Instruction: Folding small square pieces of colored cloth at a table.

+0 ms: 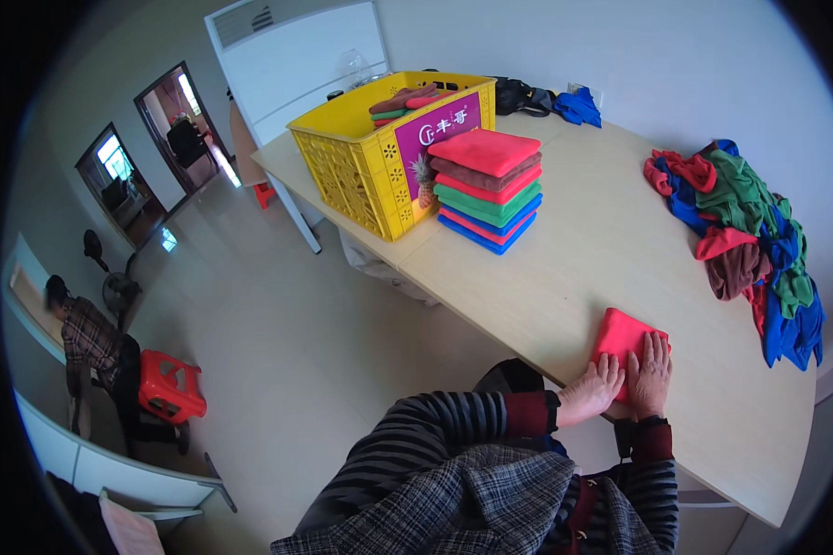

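Observation:
A folded red cloth (617, 326) lies flat near the front edge of the table. My left hand (594, 387) rests on its near left part, fingers stretched out. Flat on the right side of the same cloth is my right hand (650, 377), its fingers extended toward the far edge. Neither hand grips the cloth; both press on top of it. Farther off to the left stands a neat stack of folded cloths (489, 190) in red, brown, green and blue. To the right sits a loose heap of crumpled cloths (745, 222) in the same colours.
A yellow plastic crate (361, 176) with folded cloths inside stands behind the stack on the pale table (583, 240). A black bag (520, 97) and a blue cloth (578, 107) lie by the wall. At far left, another person (97, 347) bends beside a red stool (171, 384).

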A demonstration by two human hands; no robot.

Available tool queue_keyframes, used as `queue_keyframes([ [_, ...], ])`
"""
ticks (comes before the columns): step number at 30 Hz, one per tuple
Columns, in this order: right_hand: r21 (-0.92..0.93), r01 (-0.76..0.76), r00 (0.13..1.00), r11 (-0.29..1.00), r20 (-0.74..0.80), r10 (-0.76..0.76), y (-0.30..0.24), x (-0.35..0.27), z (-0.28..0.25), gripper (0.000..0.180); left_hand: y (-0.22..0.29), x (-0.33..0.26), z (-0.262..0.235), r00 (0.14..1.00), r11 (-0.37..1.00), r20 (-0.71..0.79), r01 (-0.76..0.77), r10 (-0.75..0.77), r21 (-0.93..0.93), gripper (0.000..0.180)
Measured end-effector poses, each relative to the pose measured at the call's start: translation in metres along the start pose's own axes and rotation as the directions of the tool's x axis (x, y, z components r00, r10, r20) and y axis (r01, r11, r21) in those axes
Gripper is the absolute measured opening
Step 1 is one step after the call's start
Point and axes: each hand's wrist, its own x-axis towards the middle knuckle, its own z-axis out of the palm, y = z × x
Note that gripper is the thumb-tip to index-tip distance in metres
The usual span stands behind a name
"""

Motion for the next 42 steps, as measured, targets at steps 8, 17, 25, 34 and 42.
queue_keyframes([
  [8, 0.024, 0.004, 1.0, 1.0, 0.014, -0.005, -0.001, -0.003, -0.008, 0.059, -0.001, -0.006, 0.002, 0.999, 1.0, -0.05, -0.007, 0.007, 0.007, 0.055],
  [17, 0.253, 0.28, 0.952, 0.926, 0.056, -0.302, -0.039, -0.059, -0.051, 0.065, -0.009, -0.017, -0.01, 1.0, 0.995, 0.019, -0.015, 0.017, -0.097, 0.052],
  [25, 0.17, 0.317, 0.948, 0.933, -0.023, -0.318, -0.002, -0.062, -0.05, 0.064, -0.026, -0.008, -0.008, 0.996, 0.965, -0.08, 0.016, -0.038, -0.262, 0.051],
  [34, -0.043, 0.279, 0.96, 0.959, 0.028, -0.278, 0.016, -0.081, -0.057, 0.05, -0.019, -0.008, -0.006, 0.998, 0.937, -0.052, 0.023, -0.044, -0.348, 0.048],
  [42, -0.124, 0.312, 0.95, 0.942, 0.017, -0.313, 0.019, -0.081, -0.066, 0.051, -0.021, -0.011, -0.005, 0.999, 0.939, -0.025, 0.036, -0.048, -0.343, 0.049],
])
